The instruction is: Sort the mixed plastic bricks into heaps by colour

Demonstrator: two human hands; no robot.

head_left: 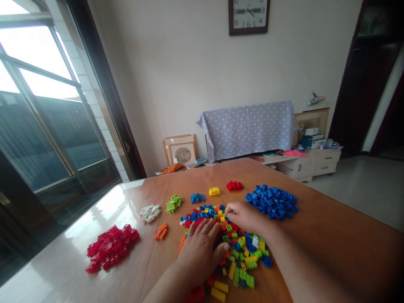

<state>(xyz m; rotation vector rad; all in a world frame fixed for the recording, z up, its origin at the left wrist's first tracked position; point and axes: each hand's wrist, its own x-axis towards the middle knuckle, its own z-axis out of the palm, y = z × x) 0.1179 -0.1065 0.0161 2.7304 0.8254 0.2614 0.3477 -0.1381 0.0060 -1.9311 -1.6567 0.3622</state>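
Observation:
A mixed pile of toy bricks [251, 265] in several colours lies at the table's near middle. My left hand [203, 248] rests flat over the pile's left part, fingers spread, hiding the bricks beneath. At the pile's upper right edge, my right hand [241, 213] has its fingers curled together; whatever they hold, if anything, is hidden. Just right of that hand sits a big heap of blue bricks [272, 202].
On the wooden table [322, 235] are heaps of red bricks [112, 248], white bricks [150, 213], orange bricks [161, 231], green bricks [174, 203], a few blue ones [197, 198], yellow bricks [214, 191] and more red bricks [234, 185] at the back.

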